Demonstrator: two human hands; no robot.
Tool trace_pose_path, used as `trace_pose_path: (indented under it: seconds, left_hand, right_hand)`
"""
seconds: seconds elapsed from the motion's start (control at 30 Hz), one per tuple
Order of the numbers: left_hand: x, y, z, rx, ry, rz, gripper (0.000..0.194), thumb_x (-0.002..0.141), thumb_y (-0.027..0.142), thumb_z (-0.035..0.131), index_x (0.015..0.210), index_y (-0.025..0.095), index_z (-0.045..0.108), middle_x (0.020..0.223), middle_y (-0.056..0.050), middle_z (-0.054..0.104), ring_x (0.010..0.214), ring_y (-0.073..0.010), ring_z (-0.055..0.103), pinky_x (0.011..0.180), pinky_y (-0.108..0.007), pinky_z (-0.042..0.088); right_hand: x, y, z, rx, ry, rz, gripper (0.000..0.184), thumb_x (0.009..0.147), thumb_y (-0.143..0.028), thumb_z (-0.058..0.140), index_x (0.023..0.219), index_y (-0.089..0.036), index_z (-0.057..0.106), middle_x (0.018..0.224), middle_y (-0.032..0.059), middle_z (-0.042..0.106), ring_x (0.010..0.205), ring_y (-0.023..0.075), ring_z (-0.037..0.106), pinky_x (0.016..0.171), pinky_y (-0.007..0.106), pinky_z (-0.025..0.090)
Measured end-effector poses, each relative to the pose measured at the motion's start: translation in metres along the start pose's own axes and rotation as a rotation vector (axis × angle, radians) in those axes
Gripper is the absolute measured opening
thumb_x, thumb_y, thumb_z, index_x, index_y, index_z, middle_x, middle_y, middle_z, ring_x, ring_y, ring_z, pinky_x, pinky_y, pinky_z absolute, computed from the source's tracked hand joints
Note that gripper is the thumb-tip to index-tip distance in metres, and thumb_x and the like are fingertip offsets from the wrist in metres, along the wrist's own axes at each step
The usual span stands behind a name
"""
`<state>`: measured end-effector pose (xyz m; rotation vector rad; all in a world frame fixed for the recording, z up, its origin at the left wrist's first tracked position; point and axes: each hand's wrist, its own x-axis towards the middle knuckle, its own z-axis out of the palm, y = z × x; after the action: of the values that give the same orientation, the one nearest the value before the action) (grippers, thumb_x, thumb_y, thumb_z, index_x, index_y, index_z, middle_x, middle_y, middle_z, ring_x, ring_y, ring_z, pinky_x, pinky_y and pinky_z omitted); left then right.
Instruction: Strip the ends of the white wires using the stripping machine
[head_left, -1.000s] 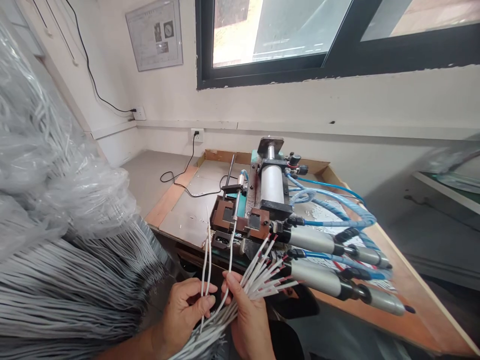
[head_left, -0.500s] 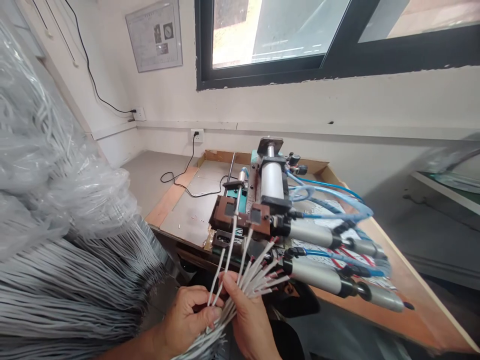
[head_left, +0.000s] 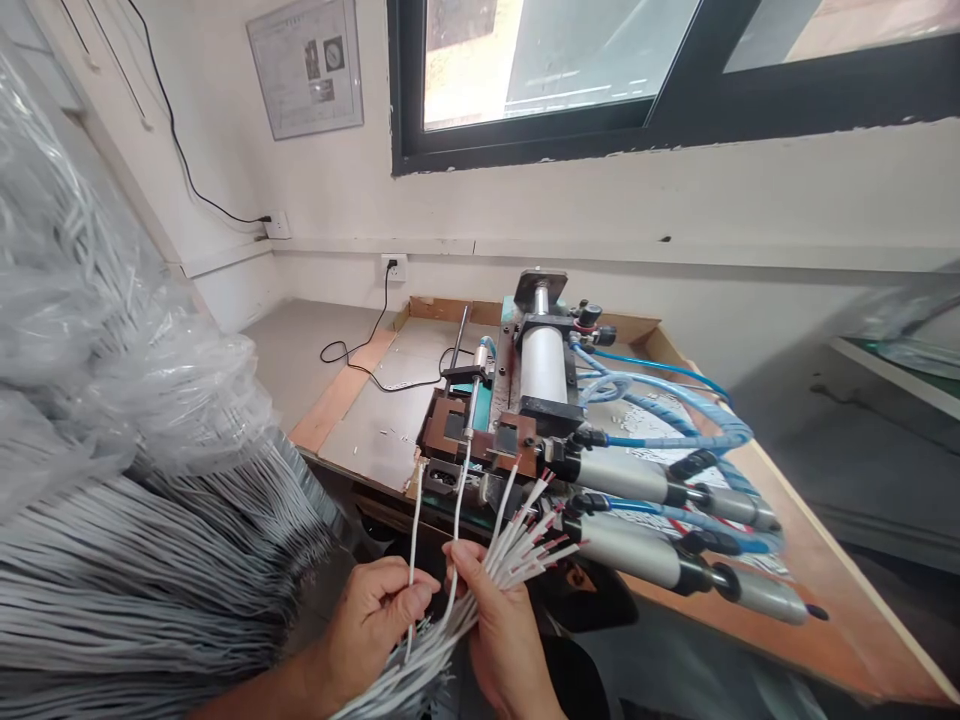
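Observation:
My right hand [head_left: 499, 625] is closed round a bundle of white cables [head_left: 442, 650], whose stripped ends with red tips [head_left: 536, 545] fan out to the right. Between its thumb and forefinger runs one cable [head_left: 459, 510] that reaches up into the front of the pneumatic machine [head_left: 480, 440]. To the left, my left hand [head_left: 382, 620] pinches a single white cable [head_left: 415, 520] that stands upright, its top end just beside the machine's left front corner. Both hands are in front of the machine, below its brown blocks. The palms and the lower part of the bundle are partly hidden.
Large bundles of grey cables [head_left: 150, 590] under clear plastic [head_left: 172, 390] hang at the left. Silver cylinders [head_left: 630, 550] and blue air hoses [head_left: 675, 420] stick out right of the machine. A wooden-edged bench [head_left: 840, 610] carries it. A black power cord [head_left: 375, 375] lies behind.
My left hand has drawn its single cable leftward, apart from the cable in the machine. The cable that stood at the machine's right block has come away from it, beside the fanned ends.

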<state>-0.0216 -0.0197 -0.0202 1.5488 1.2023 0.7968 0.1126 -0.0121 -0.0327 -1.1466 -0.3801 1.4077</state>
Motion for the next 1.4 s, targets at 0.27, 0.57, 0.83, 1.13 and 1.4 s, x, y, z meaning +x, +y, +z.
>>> trace_pose_path:
  seconds: [0.27, 0.57, 0.83, 1.13, 1.4]
  left_hand:
    - [0.006, 0.008, 0.0, 0.048, -0.021, 0.013, 0.034, 0.077, 0.041, 0.05, 0.073, 0.013, 0.07, 0.057, 0.0, 0.052, 0.049, -0.0083, 0.045, 0.047, -0.018, 0.036]
    - [0.013, 0.002, -0.002, 0.102, -0.171, -0.002, 0.02, 0.072, 0.037, 0.057, 0.076, 0.022, 0.07, 0.075, -0.002, 0.064, 0.074, -0.0178, 0.058, 0.065, -0.022, 0.046]
    - [0.032, 0.012, 0.007, 0.13, -0.148, 0.009, 0.023, 0.074, 0.037, 0.054, 0.081, 0.021, 0.069, 0.07, -0.001, 0.06, 0.069, -0.0157, 0.056, 0.062, -0.021, 0.044]
    - [0.038, 0.02, 0.005, 0.076, -0.105, 0.116, 0.031, 0.075, 0.04, 0.053, 0.078, 0.014, 0.069, 0.061, 0.0, 0.049, 0.056, -0.0104, 0.042, 0.051, -0.021, 0.032]
    - [0.043, 0.019, 0.007, 0.046, -0.126, 0.112, 0.029, 0.074, 0.04, 0.054, 0.076, 0.014, 0.067, 0.063, 0.0, 0.047, 0.058, -0.0106, 0.042, 0.052, -0.021, 0.032]
  right_hand:
    - [-0.004, -0.005, 0.001, -0.017, -0.202, 0.099, 0.031, 0.054, -0.037, 0.075, 0.075, -0.014, 0.069, 0.065, 0.0026, 0.063, 0.06, 0.0147, 0.053, 0.059, 0.025, 0.04]
    - [-0.015, -0.015, 0.01, 0.11, -0.159, -0.005, 0.024, 0.056, -0.038, 0.072, 0.066, -0.017, 0.063, 0.054, -0.0019, 0.061, 0.048, 0.0115, 0.051, 0.053, 0.024, 0.041]
    - [0.015, -0.006, 0.004, 0.187, 0.029, -0.107, 0.016, 0.062, -0.03, 0.07, 0.066, -0.017, 0.063, 0.052, -0.0042, 0.058, 0.049, 0.0089, 0.048, 0.052, 0.02, 0.038]
    - [0.024, -0.013, 0.015, 0.228, 0.045, 0.05, 0.023, 0.055, -0.03, 0.075, 0.059, -0.015, 0.058, 0.05, -0.0042, 0.053, 0.046, 0.0092, 0.045, 0.046, 0.022, 0.036]
    - [0.031, -0.014, 0.017, 0.24, 0.049, 0.091, 0.024, 0.054, -0.03, 0.075, 0.062, -0.016, 0.058, 0.052, -0.0039, 0.054, 0.047, 0.0097, 0.046, 0.047, 0.023, 0.037]
